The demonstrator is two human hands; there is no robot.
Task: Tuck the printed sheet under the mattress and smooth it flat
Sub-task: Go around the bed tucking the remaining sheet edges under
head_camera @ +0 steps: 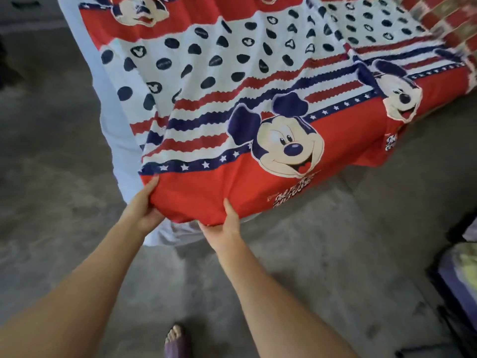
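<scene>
Both hands clutch the printed sheet's (258, 104) red near corner, left hand (144, 205) and right hand (225, 228) apparently curled beneath. The sheet stretches away over the mattress (124, 140).

I see my left hand (144, 205) and right hand (227, 226) gripping the printed sheet (232, 104) at its red corner, thumbs on top, fingers hidden beneath. A pale mattress (121, 140) edge shows left of my left hand.
</scene>
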